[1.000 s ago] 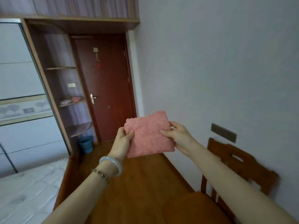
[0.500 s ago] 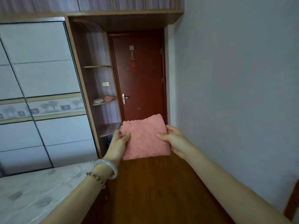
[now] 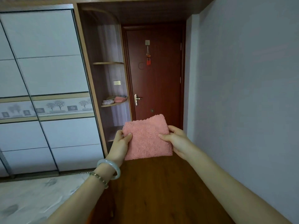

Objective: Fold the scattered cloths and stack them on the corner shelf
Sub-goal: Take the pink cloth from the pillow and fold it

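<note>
Head view: the brown wooden quarter-round corner shelf (image 3: 113, 104) stands well beyond the fingertips (image 3: 172, 127), up and to their left. The folded square pink terry cloth (image 3: 147, 139) hangs between both hands, left hand (image 3: 120, 143) pinching its left edge, right hand (image 3: 177, 139) its right. Small folded pink and pale cloths (image 3: 116, 99) already lie on that shelf; this one seems folded, not yet stacked.

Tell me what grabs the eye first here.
A folded pink fluffy cloth is at centre, pinched at its side edges by the left hand and the right hand. Behind it stands a dark red wooden door; left of the door, a curved wooden corner shelf already bears a small pink folded cloth.
</note>
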The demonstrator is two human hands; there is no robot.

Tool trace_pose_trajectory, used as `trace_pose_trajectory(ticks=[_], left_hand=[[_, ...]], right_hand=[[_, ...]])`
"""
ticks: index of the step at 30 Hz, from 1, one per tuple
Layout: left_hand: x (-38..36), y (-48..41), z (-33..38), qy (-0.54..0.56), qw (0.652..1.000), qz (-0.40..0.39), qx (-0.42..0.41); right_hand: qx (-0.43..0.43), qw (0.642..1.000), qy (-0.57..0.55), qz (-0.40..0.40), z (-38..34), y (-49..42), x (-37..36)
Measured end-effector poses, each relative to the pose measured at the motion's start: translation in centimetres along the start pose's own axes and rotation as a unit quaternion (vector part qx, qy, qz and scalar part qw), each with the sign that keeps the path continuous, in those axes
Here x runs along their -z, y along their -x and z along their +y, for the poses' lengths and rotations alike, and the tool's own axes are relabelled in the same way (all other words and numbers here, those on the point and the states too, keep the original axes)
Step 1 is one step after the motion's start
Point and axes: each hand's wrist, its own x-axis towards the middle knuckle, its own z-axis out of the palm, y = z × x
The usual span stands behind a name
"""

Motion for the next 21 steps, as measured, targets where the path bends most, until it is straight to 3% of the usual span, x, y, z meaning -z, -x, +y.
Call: trace_pose_trajectory(ticks=[21], left_hand=[[-5.1, -42.5, -6.5, -0.005, 0.999, 0.053, 0.007]], right_hand=[[-0.023, 0.998, -0.012, -0.055, 3.2, -45.8, 5.8]])
